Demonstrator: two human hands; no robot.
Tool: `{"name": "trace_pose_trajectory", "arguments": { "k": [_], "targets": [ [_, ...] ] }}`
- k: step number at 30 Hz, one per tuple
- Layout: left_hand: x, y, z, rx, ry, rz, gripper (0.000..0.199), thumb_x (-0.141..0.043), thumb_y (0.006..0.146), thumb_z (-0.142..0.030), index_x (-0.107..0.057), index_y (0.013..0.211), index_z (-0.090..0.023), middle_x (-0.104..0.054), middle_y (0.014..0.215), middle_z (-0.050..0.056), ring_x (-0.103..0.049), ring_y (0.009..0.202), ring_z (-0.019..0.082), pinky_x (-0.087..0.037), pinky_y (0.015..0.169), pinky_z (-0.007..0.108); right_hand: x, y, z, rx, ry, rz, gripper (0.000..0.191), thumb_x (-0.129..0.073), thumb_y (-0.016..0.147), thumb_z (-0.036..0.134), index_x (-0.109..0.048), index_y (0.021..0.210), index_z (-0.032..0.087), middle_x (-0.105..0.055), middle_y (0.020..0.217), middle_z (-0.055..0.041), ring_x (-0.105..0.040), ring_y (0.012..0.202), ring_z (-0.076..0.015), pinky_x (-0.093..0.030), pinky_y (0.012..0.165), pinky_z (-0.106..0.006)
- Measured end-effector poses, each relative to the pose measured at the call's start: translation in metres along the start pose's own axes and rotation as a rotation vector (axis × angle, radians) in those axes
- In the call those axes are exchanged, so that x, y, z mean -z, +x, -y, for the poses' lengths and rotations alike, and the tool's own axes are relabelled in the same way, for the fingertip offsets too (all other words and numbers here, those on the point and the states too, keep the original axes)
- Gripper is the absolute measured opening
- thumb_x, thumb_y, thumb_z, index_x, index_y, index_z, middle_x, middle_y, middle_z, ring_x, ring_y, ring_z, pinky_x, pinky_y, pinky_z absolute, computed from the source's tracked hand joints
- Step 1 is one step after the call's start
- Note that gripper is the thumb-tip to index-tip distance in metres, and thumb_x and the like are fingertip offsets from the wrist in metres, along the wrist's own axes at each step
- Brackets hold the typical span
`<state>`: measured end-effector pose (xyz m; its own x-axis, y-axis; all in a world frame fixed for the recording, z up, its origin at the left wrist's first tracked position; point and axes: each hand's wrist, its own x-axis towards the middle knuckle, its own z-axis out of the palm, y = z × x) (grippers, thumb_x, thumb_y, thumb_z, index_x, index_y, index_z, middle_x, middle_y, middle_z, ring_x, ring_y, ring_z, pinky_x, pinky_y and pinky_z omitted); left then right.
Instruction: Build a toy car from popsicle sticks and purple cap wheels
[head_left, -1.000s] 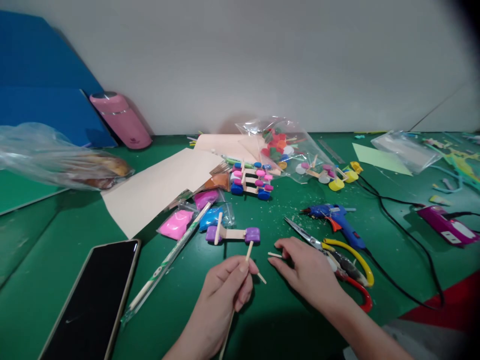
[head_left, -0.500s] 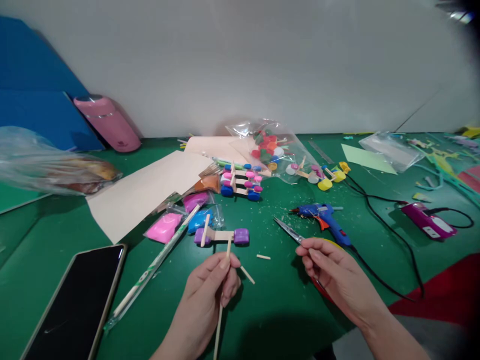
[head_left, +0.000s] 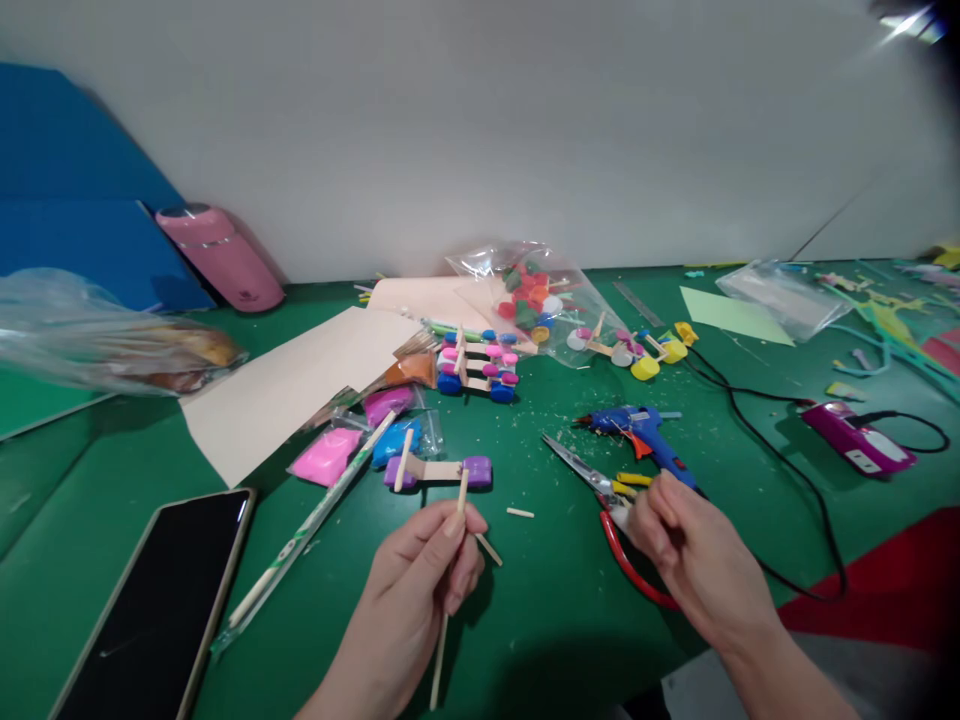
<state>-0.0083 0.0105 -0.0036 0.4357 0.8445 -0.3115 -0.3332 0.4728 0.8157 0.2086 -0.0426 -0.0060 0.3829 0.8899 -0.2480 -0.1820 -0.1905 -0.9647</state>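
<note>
My left hand (head_left: 429, 570) pinches a thin wooden stick (head_left: 439, 655), whose upper end points at a flat wooden piece with purple end blocks (head_left: 478, 472). A short stick (head_left: 489, 549) shows just right of my fingers, and another small piece (head_left: 520, 512) lies on the green table. My right hand (head_left: 686, 550) is closed with curled fingers over the scissors (head_left: 585, 466) with red handles; whether it grips anything is hidden. Yellow-handled pliers (head_left: 634, 480) lie partly behind the scissors. A blue glue gun (head_left: 637, 425) rests just beyond them.
A phone (head_left: 154, 610) and a wrapped straw (head_left: 300, 545) lie at left, near packets of pink clay (head_left: 326, 456). Small wheeled models (head_left: 480, 368) and a bag of bottle caps (head_left: 536, 295) stand behind. A purple power adapter (head_left: 855, 438) and black cable are at right.
My right hand has shifted right and slightly nearer over the scissors, its fingers leaving the blades' pivot. More of the red handle and the yellow handles now shows. My left hand still holds the stick.
</note>
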Motion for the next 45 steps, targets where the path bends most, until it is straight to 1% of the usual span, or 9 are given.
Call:
{"name": "trace_pose_trajectory", "arguments": {
  "k": [3,5,8,14,18,22,28,34,45],
  "targets": [
    [0.000,-0.001,-0.004,-0.007,0.054,-0.013,0.023,-0.044,0.086,-0.031,-0.059,0.077,-0.017,-0.039,0.047,-0.006,-0.029,0.046,0.007,-0.022,0.047,0.023,0.023,0.002,0.000,0.170,-0.489,-0.100,0.032,-0.045,0.084,0.039,-0.051,0.059,0.019,-0.049,0.054,0.0027,-0.045,0.052,-0.0103,-0.038,0.052,-0.021],
    [0.001,-0.001,-0.008,-0.027,0.105,-0.032,0.022,-0.043,0.086,-0.032,-0.058,0.078,-0.018,-0.038,0.048,-0.005,-0.029,0.047,0.008,-0.021,0.046,0.023,0.041,0.001,-0.002,0.226,-0.767,-0.083,0.019,-0.051,0.080,0.035,-0.054,0.092,0.021,-0.060,0.082,-0.0026,-0.055,0.073,-0.0161,-0.044,0.065,-0.026],
    [0.004,-0.002,-0.013,-0.096,0.240,-0.071,0.022,-0.044,0.085,-0.034,-0.058,0.080,-0.019,-0.036,0.050,-0.005,-0.031,0.050,0.009,-0.023,0.047,0.023,0.060,-0.001,-0.011,0.322,-1.131,0.104,0.043,-0.048,0.076,0.025,-0.041,0.118,0.019,-0.050,0.116,-0.0102,-0.049,0.104,-0.0247,-0.041,0.087,-0.038],
    [0.004,-0.006,-0.018,-0.231,0.669,-0.139,0.026,-0.042,0.085,-0.038,-0.058,0.086,-0.018,-0.040,0.058,-0.004,-0.035,0.054,0.011,-0.027,0.049,0.023,0.060,0.005,-0.027,0.337,-1.491,0.150,0.052,-0.044,0.067,0.015,-0.042,0.118,0.008,-0.049,0.115,-0.0160,-0.049,0.105,-0.0288,-0.042,0.087,-0.042],
    [0.002,-0.007,-0.018,-0.238,0.789,-0.124,0.027,-0.036,0.086,-0.038,-0.055,0.084,-0.019,-0.038,0.056,-0.004,-0.035,0.052,0.012,-0.028,0.048,0.023,0.062,0.013,-0.023,0.204,-1.472,0.142,0.045,-0.046,0.063,0.017,-0.049,0.107,0.011,-0.058,0.102,-0.0135,-0.057,0.092,-0.0281,-0.048,0.078,-0.041],
    [0.002,-0.005,-0.019,-0.277,0.813,-0.114,0.026,-0.036,0.087,-0.036,-0.054,0.078,-0.019,-0.040,0.056,-0.004,-0.038,0.053,0.012,-0.030,0.051,0.023,0.061,0.011,-0.017,0.256,-1.208,0.207,0.046,-0.045,0.066,0.017,-0.042,0.111,0.018,-0.059,0.108,-0.0084,-0.059,0.096,-0.0213,-0.047,0.083,-0.032],
    [0.002,0.000,-0.024,-0.378,0.717,-0.107,0.021,-0.038,0.087,-0.031,-0.055,0.081,-0.020,-0.043,0.061,-0.003,-0.040,0.056,0.012,-0.032,0.053,0.022,0.017,-0.005,-0.009,0.182,-0.924,0.321,0.050,-0.058,0.065,0.024,-0.038,0.110,0.022,-0.062,0.095,-0.0031,-0.064,0.071,-0.0159,-0.052,0.060,-0.019],
    [0.006,-0.002,-0.022,-0.407,0.689,-0.112,0.020,-0.040,0.087,-0.027,-0.058,0.083,-0.019,-0.048,0.063,-0.001,-0.041,0.056,0.012,-0.033,0.052,0.022,-0.004,-0.013,-0.008,0.342,-0.936,0.345,0.068,-0.062,0.054,0.023,-0.038,0.118,0.022,-0.045,0.125,-0.0123,-0.052,0.108,-0.0311,-0.048,0.078,-0.031],
    [0.009,-0.002,-0.019,-0.560,0.898,-0.009,0.020,-0.041,0.082,-0.014,-0.060,0.086,-0.016,-0.063,0.074,0.005,-0.056,0.064,0.016,-0.042,0.061,0.022,-0.005,-0.008,-0.021,0.394,-1.100,0.497,0.069,-0.058,0.062,0.024,-0.026,0.123,0.018,-0.040,0.126,-0.0173,-0.045,0.114,-0.0301,-0.042,0.089,-0.038]
  ]
}}
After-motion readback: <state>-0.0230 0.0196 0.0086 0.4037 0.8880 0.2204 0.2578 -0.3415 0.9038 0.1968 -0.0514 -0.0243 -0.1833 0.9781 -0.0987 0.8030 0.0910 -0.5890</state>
